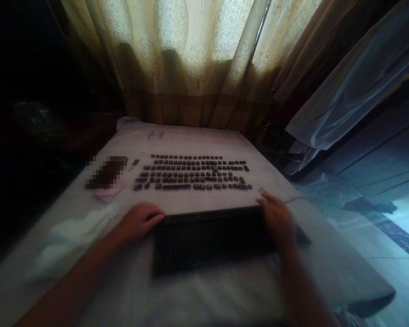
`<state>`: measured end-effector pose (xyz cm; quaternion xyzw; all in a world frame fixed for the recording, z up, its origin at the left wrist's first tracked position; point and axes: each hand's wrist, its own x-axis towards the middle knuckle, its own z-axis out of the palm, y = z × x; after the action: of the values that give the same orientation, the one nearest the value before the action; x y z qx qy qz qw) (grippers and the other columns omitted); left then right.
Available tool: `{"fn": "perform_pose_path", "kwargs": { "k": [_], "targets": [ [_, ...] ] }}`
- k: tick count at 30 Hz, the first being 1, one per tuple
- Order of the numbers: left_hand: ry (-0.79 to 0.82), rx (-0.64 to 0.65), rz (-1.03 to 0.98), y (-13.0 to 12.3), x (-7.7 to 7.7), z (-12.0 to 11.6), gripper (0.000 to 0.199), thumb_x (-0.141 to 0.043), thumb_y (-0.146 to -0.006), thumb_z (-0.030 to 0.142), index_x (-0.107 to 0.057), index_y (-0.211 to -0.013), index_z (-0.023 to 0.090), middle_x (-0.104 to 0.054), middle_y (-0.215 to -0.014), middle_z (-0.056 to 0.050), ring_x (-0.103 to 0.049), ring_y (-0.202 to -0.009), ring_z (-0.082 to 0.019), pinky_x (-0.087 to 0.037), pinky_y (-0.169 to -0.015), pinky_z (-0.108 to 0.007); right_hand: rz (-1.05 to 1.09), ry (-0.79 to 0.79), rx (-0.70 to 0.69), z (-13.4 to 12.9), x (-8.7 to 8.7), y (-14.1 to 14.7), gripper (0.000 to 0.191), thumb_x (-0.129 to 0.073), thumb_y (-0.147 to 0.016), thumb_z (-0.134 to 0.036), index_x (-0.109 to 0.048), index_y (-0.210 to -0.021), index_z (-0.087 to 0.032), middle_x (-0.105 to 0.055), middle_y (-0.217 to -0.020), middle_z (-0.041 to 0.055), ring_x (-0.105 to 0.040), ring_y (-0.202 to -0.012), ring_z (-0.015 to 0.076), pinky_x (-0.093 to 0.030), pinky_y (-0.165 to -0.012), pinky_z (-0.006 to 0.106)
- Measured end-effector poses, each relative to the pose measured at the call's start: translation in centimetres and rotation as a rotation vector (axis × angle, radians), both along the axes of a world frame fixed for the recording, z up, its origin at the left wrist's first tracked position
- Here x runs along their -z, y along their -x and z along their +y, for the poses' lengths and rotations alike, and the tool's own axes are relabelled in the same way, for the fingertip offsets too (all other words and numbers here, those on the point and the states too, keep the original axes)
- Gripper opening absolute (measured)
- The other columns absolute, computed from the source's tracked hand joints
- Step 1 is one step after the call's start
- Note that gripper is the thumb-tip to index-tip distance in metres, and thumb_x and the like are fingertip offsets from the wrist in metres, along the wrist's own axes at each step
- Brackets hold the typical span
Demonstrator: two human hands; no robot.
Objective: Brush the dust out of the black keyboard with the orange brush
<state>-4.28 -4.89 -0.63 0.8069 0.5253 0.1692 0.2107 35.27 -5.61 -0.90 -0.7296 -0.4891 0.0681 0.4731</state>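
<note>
A black keyboard [207, 240] with its keys taken off lies slightly slanted on the pale cloth close to me. My left hand [141, 220] is closed on its far left corner. At the far right side of the keyboard is my right hand [277, 220], its fingers wrapped round what looks like a small yellow-handled brush [261, 191] with a pale tip; blur hides the details. Beyond the keyboard, loose black keycaps [194, 174] are laid out in several rows, including a long space bar [176, 186].
Crumpled white cloth or tissue [78, 229] lies at the left, with a pink cloth [109, 193] and a pixelated item [107, 172] beyond. A small dark object [135, 162] sits left of the keycaps. A cable [295, 198] runs right. Curtains [197, 68] hang behind.
</note>
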Motion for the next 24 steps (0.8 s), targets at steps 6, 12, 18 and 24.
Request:
{"fn": "perform_pose_path", "kwargs": {
  "k": [6, 12, 18, 24],
  "targets": [
    [0.017, 0.004, 0.046, 1.2, -0.1, 0.2, 0.037, -0.047, -0.090, 0.044, -0.077, -0.092, 0.022, -0.078, -0.094, -0.008, -0.068, -0.092, -0.025, -0.050, -0.089, -0.038, 0.076, -0.027, -0.251, -1.4, -2.1, 2.9, 0.045, -0.052, -0.087, -0.055, -0.074, -0.097, -0.018, -0.076, -0.080, 0.0094, -0.072, -0.074, 0.0247, -0.058, -0.073, 0.037],
    [0.064, -0.051, 0.022, 3.3, -0.2, 0.5, 0.038, -0.049, -0.088, 0.048, -0.077, -0.091, 0.023, -0.078, -0.096, -0.007, -0.069, -0.093, -0.025, -0.051, -0.088, -0.036, 0.183, 0.064, -0.630, -2.0, -3.9, 6.1, 0.042, -0.046, -0.096, -0.050, -0.073, -0.106, -0.018, -0.065, -0.060, -0.0009, -0.058, -0.051, 0.0154, -0.049, -0.049, 0.026],
    [0.088, -0.186, -0.131, 2.6, -0.3, 1.1, 0.040, -0.049, -0.086, 0.053, -0.074, -0.081, 0.021, -0.076, -0.085, -0.005, -0.068, -0.082, -0.023, -0.051, -0.078, -0.034, 0.317, 0.212, -0.901, -1.1, -5.1, 9.2, 0.018, -0.057, -0.091, -0.037, -0.063, -0.094, -0.019, -0.077, -0.073, 0.0031, -0.071, -0.063, 0.0163, -0.058, -0.061, 0.028],
    [-0.003, -0.424, -0.288, 0.3, 0.4, 1.4, 0.045, -0.040, -0.088, 0.054, -0.056, -0.063, 0.020, -0.060, -0.059, 0.000, -0.057, -0.061, -0.017, -0.045, -0.060, -0.028, 0.322, 0.176, -0.921, -0.9, -2.8, 10.8, 0.014, -0.057, -0.092, -0.031, -0.065, -0.087, -0.020, -0.074, -0.062, -0.0001, -0.072, -0.059, 0.0161, -0.059, -0.060, 0.027]
  ]
}}
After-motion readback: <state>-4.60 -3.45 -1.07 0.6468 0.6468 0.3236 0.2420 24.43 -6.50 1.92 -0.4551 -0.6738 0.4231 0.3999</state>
